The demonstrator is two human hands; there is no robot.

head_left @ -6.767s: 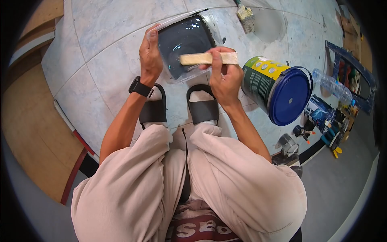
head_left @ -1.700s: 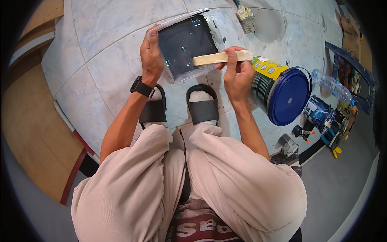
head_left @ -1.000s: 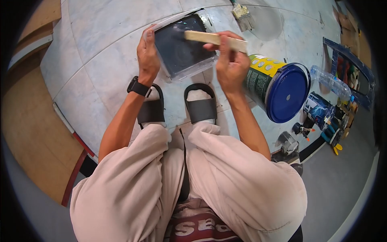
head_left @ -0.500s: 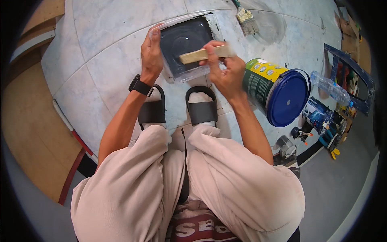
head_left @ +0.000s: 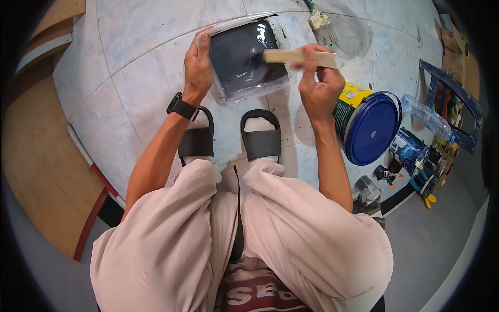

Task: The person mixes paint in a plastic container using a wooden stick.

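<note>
A clear plastic container (head_left: pixel 227 97) holds dark, glossy liquid (head_left: pixel 241 54) on the tiled floor. My left hand (head_left: pixel 198 70) grips its left edge, thumb on the rim. In my right hand (head_left: pixel 321 83) is a flat wooden stick (head_left: pixel 286 56), pinched near its right end. The stick lies over the right part of the container, its left end at the dark liquid; whether it dips in is blurred. Just right of and below my right hand, a green and yellow bucket with a blue lid (head_left: pixel 373 132) lies partly hidden by that hand.
A paintbrush (head_left: pixel 323 28) lies at the top. On the right are a plastic bottle (head_left: pixel 427 117), a dark blue frame (head_left: pixel 457 93), a blue can (head_left: pixel 408 145) and a clear cup (head_left: pixel 367 191). A wooden panel (head_left: pixel 47 171) stands left. My sandalled feet are below the container.
My right hand and the stick have moved back and forth over the container, and now sit further right than half a second ago. My left hand keeps its hold on the container.
</note>
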